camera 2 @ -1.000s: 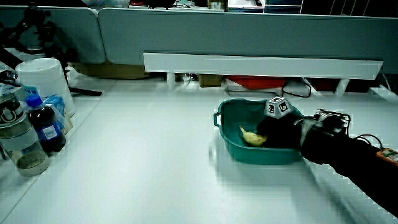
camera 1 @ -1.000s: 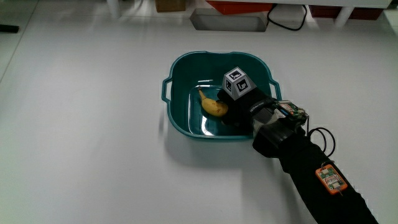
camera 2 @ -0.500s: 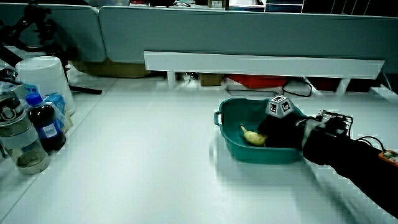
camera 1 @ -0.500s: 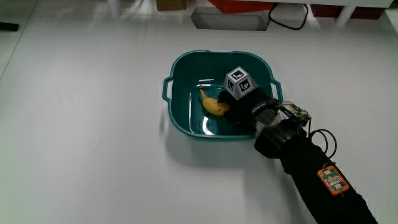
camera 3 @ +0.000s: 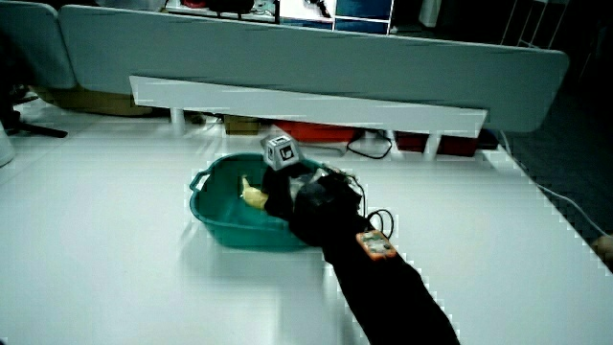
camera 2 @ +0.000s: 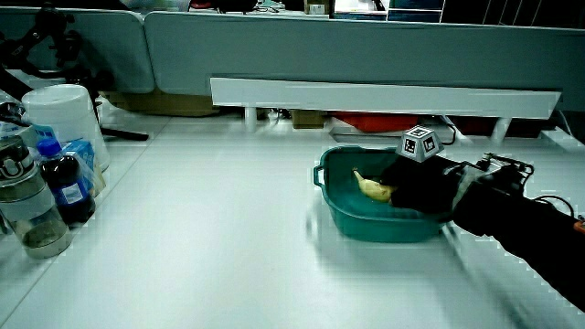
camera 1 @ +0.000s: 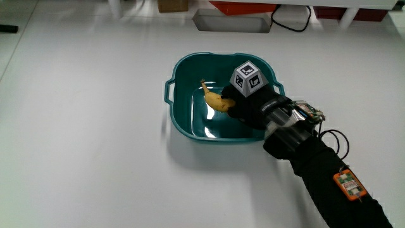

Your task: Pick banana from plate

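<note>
A yellow banana [camera 1: 216,100] is held above the floor of a teal plate [camera 1: 183,69] shaped like a shallow tub with handles. The gloved hand [camera 1: 248,104] is shut on one end of the banana, and the other end sticks out over the plate. A patterned cube [camera 1: 248,78] rides on the back of the hand. In both side views the banana [camera 2: 370,186] [camera 3: 253,195] sits raised near rim height, with the hand [camera 2: 413,180] [camera 3: 287,192] over the plate [camera 2: 343,219] [camera 3: 206,213]. The black forearm [camera 1: 316,174] runs toward the person.
Bottles [camera 2: 62,187] and a white tub [camera 2: 62,114] stand at the table's edge in a side view. A low partition [camera 2: 366,46] and a white rail [camera 2: 384,94] run along the table. Cables [camera 1: 291,22] and a grey tray [camera 1: 231,21] lie near it.
The hand has risen with the banana, which has lifted off the plate floor. The cube now sits higher over the plate.
</note>
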Motion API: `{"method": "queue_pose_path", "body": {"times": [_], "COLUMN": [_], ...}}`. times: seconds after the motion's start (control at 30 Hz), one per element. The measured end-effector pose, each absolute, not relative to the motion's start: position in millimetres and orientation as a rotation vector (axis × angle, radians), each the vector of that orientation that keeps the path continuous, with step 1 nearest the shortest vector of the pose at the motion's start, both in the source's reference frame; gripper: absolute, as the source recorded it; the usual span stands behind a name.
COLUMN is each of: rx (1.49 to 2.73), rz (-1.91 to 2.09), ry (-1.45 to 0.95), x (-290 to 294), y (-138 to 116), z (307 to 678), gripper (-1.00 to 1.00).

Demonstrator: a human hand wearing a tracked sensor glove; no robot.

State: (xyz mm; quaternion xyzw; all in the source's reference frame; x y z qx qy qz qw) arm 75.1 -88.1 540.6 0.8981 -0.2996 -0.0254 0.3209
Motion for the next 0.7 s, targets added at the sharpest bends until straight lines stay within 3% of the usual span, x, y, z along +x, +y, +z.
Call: {"method": "queue_pose_path", "body": {"times": [0.7], "rx": [2.501], "rz": [0.006], "ry": [-1.02], "x": [82.1], "y": [-61.8], "z": [449.1], "gripper": [1.0]}}
